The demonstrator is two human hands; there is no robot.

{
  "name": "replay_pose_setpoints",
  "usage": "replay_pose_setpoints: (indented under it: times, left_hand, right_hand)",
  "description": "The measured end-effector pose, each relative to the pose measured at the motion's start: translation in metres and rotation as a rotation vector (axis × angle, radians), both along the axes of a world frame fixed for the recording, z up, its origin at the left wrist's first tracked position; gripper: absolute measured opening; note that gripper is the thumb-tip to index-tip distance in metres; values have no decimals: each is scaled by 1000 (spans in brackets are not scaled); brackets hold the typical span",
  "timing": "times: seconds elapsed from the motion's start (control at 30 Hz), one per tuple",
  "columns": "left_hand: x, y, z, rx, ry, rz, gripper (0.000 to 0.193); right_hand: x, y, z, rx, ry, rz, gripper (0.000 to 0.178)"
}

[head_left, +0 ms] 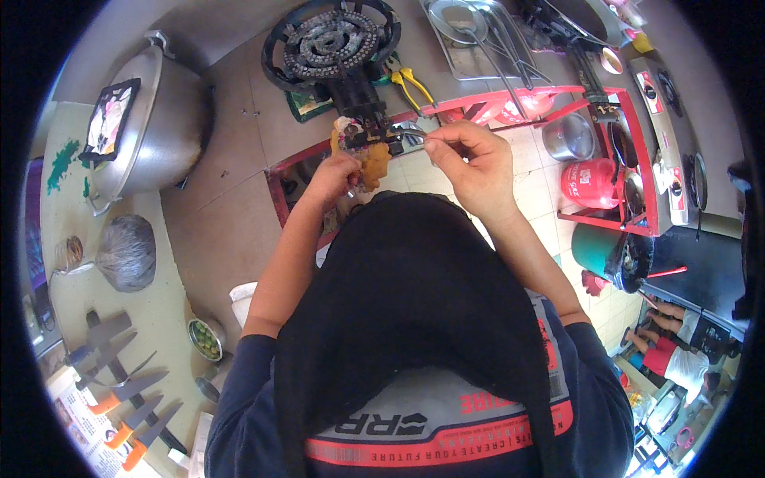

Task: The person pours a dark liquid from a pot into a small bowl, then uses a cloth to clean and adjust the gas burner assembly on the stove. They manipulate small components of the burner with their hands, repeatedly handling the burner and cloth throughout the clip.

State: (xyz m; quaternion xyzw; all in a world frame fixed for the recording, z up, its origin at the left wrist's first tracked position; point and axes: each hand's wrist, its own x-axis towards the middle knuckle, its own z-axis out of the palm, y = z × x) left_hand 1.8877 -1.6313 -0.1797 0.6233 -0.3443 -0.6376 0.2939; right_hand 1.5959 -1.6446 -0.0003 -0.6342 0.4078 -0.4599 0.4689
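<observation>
A black ring gas burner [331,44] stands on the counter ahead of me, its black valve end [362,107] jutting toward me over the red-framed edge. My left hand [339,177] is closed on a yellow-orange cloth [374,166], bunched just below the valve end. My right hand [474,163] pinches a thin grey metal piece [412,134] between thumb and fingers, to the right of the valve. Its far end meets the dark fittings, and I cannot make out its kind. Yellow-handled pliers [410,84] lie beside the burner, apart from both hands.
A large lidded metal pot [171,119] stands at left. Knives [131,398] hang at lower left, near a tied plastic bag [127,253]. A metal tray with utensils [470,60] lies ahead right. Red gas cylinder [590,183] stands under the red frame. Another person [681,366] is at far right.
</observation>
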Motion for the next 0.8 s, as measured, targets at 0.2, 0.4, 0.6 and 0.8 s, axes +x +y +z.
replay_pose_setpoints:
  times: [0.2,0.4,0.6,0.8]
  left_hand:
    - [-23,11,-2,-236,-259,-107,29]
    - [-35,34,17,-455,-697,-72,30]
    - [-22,41,15,-485,-757,101,30]
    - [15,56,13,-387,-750,328,28]
  right_hand:
    - [0,-2,-4,-34,-36,-29,6]
    - [-3,-2,-6,-8,-22,-31,7]
    - [1,-14,-28,-35,55,-32,8]
    - [34,-36,-77,-371,376,81,15]
